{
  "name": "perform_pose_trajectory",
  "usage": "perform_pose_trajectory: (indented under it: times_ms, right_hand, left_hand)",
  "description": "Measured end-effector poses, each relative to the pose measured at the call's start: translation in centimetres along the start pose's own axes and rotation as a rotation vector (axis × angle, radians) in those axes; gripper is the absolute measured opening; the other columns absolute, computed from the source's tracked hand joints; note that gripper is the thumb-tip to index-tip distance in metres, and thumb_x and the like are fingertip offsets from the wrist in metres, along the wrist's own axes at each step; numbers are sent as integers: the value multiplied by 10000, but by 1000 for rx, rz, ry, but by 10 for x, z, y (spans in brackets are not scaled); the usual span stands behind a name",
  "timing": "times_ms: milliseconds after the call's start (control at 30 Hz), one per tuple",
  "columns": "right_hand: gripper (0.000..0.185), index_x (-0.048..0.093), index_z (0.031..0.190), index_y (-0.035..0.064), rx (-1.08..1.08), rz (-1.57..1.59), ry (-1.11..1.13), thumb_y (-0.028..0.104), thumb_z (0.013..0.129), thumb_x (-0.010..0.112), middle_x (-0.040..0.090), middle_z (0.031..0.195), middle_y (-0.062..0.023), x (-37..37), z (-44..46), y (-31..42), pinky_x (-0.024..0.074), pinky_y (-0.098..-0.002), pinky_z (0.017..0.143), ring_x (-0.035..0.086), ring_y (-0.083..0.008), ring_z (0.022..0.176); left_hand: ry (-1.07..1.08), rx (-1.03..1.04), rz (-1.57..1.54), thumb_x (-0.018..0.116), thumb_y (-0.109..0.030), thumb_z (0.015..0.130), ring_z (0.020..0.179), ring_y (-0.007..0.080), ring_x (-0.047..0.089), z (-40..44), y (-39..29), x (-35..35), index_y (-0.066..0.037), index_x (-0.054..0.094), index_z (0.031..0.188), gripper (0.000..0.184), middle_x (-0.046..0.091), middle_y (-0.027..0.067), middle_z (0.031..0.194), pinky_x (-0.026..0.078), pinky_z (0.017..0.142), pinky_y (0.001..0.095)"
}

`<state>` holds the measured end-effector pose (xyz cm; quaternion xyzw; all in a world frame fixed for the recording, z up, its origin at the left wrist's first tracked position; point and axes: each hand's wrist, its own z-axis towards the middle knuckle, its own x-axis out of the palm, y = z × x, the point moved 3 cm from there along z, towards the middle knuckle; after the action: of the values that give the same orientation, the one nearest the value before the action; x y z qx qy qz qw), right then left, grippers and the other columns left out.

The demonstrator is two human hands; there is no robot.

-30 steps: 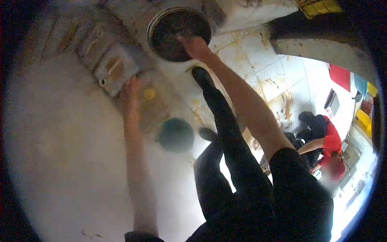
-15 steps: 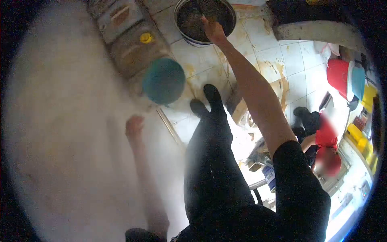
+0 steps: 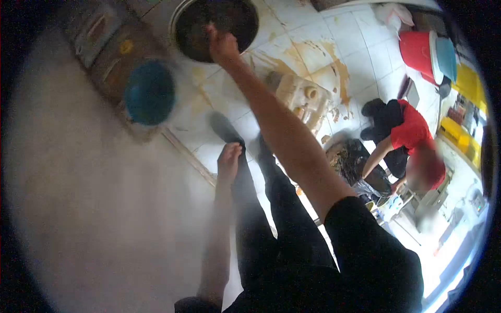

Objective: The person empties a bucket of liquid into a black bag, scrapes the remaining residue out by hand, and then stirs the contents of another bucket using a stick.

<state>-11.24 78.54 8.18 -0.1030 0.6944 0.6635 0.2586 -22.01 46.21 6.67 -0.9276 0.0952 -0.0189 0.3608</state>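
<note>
My right hand (image 3: 224,47) is stretched out over a wide round pot (image 3: 174,32) with a dark inside. Its fingers are closed round a thin dark handle (image 3: 210,14) that reaches over the pot; the far end is lost against the dark contents. In front of my dark trouser leg hangs my left hand (image 3: 228,161), its fingers loosely bent and slightly blurred. I see nothing in it. A blue-green bucket (image 3: 150,93) stands left of the pot, beside a row of dirty containers (image 3: 112,70) with a yellow cap.
Brown liquid (image 3: 342,78) is spilled over white floor tiles. A stained plastic jerrycan (image 3: 302,101) lies near my right forearm. To the right, a person in red (image 3: 412,125) crouches with hands at a dark bag (image 3: 360,161). Red and blue tubs (image 3: 420,55) stand at the upper right.
My view has shifted, so the pot and bucket sit further left. My left hand has moved right, in front of my leg. The crouching person and the jerrycan show more fully.
</note>
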Motion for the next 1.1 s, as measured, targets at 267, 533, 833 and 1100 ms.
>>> perform_pose_trajectory:
  times_ms: [267,533,833,1100]
  right_hand:
    - [417,488,1148,-13,-39,220,181,291,870,549,623,911,-234,4,-47,-14,493,-470,768,612,-403,860]
    - [551,426,1288,47,69,310,-22,191,809,654,491,1225,-218,-112,-123,-39,382,-442,966,478,-387,1124]
    - [560,376,1349,42,1373,1007,-423,322,902,564,434,1302,-170,-277,-356,-267,413,-416,943,473,-335,1110]
    - [507,417,1244,-62,1068,1012,-517,292,915,571,532,1152,-171,-228,-374,-298,516,-378,842,580,-301,989]
  left_hand:
    - [-13,405,453,470,-344,938,1036,297,579,92,87,121,-64,481,1248,418,569,167,1175,439,884,380]
    - [-60,687,1289,449,-285,937,1065,335,566,90,35,148,-96,454,1308,417,534,164,1248,441,875,430]
    - [110,-246,-320,551,-390,909,1032,214,548,122,72,159,-155,400,1349,521,529,55,1206,507,772,380]
    - [92,-213,-417,553,-445,892,1158,218,490,125,74,166,-166,388,1376,582,482,16,1306,457,858,416]
